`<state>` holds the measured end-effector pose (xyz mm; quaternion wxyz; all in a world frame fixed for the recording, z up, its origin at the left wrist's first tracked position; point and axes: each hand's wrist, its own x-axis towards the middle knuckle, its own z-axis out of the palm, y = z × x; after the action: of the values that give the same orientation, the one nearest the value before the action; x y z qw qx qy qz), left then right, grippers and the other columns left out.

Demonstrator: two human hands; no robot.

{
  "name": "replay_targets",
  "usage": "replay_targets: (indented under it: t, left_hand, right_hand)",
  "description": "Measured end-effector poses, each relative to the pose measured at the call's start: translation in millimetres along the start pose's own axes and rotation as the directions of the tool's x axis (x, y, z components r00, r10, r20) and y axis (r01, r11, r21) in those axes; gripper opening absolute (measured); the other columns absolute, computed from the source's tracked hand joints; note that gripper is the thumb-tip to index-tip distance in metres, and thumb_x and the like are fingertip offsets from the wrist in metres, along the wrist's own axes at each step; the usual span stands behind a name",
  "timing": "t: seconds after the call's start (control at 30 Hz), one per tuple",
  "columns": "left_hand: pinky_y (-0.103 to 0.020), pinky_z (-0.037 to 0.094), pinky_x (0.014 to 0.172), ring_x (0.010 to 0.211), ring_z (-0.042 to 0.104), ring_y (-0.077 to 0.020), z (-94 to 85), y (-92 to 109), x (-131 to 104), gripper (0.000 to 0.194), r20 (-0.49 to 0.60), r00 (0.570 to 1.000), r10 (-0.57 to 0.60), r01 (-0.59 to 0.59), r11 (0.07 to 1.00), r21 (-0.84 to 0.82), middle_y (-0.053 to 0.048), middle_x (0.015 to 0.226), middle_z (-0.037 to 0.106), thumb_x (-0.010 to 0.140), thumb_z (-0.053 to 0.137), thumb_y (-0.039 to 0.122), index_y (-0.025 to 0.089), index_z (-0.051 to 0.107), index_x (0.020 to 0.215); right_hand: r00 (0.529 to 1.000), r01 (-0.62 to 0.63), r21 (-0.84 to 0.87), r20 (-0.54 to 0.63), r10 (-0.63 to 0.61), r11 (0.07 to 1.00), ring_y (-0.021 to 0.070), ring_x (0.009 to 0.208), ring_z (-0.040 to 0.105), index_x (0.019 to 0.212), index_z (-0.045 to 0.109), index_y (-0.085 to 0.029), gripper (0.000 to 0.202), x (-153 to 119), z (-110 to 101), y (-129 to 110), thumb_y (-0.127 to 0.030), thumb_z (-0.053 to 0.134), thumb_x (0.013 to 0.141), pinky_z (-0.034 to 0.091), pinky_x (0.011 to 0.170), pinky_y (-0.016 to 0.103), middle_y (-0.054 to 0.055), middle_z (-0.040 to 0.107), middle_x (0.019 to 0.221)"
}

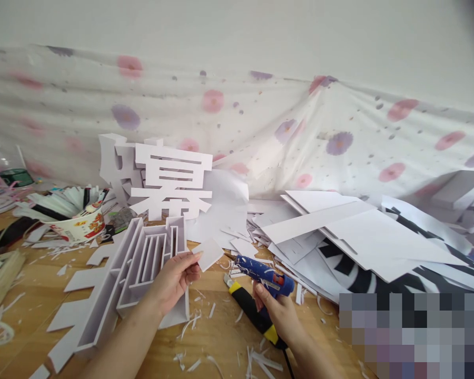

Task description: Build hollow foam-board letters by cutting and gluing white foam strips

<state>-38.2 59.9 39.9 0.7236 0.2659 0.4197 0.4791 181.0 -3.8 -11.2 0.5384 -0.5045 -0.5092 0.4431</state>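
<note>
The left hand [181, 275] is pinching a small, flat, white rectangular board piece [212, 255] between thumb and fingers, the other fingers curling in, and is holding it above the wooden table [221, 342]. The right hand [274, 310] is closing around the grip of a blue plastic glue gun [264, 273], whose nozzle is pointing at the piece's right edge; whether they are touching, I cannot tell. Beneath the right hand, a black-and-yellow utility knife [249, 307] is lying slantwise. Beside the left hand, a white, walled board character [150, 258] is resting with its compartments facing up. Toward the table's far edge, a white cut-out character [174, 179] is standing upright; toward the far right corner, flat white boards [379, 231] are lying piled.
</note>
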Motion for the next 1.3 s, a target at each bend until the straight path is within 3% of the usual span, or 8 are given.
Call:
replay_targets:
  t: [0.5,0.77,1.03,1.17,1.3]
  left_hand:
    - [-0.009,0.042,0.039,0.043,0.051,-0.0029,0.8,-0.9,0.7,0.020,0.024,1.000,0.001,-0.002,0.999,0.039,0.004,0.049,0.058,0.056,0.080,0.019,0.011,0.065,0.066]
    - [-0.009,0.040,0.039,0.044,0.049,-0.0021,1.4,-0.9,1.0,0.026,0.032,0.999,0.008,-0.010,0.999,0.045,0.004,0.050,0.056,0.052,0.083,0.024,0.011,0.065,0.066]
    - [-0.009,0.038,0.038,0.044,0.048,-0.0021,2.1,-1.0,-0.8,0.032,0.026,0.999,0.020,-0.021,0.998,0.054,0.004,0.050,0.056,0.047,0.085,0.028,0.012,0.064,0.065]
    - [-0.009,0.037,0.038,0.044,0.047,-0.0018,1.8,-1.6,-0.3,0.032,0.028,0.999,0.022,-0.023,0.998,0.052,0.004,0.049,0.056,0.047,0.085,0.029,0.012,0.064,0.064]
    - [-0.009,0.037,0.038,0.045,0.047,-0.0018,2.3,-1.6,-0.7,0.033,0.020,1.000,0.024,-0.025,0.998,0.052,0.005,0.049,0.055,0.045,0.086,0.029,0.012,0.064,0.064]
  right_hand:
    - [0.998,-0.043,-0.023,0.041,0.044,0.999,0.0105,0.048,0.042,0.061,0.050,-0.019,0.048,-2.2,2.6,-0.2,-0.066,0.059,0.069,0.035,0.048,0.025,-0.003,0.045,0.050]
    - [0.999,-0.049,-0.005,-0.009,0.049,0.999,0.0102,0.049,0.039,0.058,0.049,-0.019,0.049,-9.7,12.0,-8.3,-0.066,0.060,0.068,0.034,0.048,0.024,-0.003,0.043,0.050]
    - [0.998,-0.026,-0.038,0.048,0.028,0.999,0.0100,0.047,0.038,0.061,0.054,-0.019,0.049,-5.1,10.3,4.2,-0.068,0.059,0.066,0.036,0.044,0.023,-0.003,0.042,0.048]
    - [1.000,-0.015,-0.068,0.004,0.015,0.998,0.0100,0.050,0.038,0.062,0.054,-0.018,0.048,-7.1,12.1,4.7,-0.066,0.059,0.068,0.037,0.046,0.023,-0.003,0.042,0.051]
    - [0.999,0.011,-0.075,0.031,-0.008,0.997,0.0096,0.050,0.038,0.065,0.056,-0.018,0.047,-8.0,12.6,7.6,-0.064,0.058,0.069,0.037,0.047,0.022,-0.003,0.043,0.052]
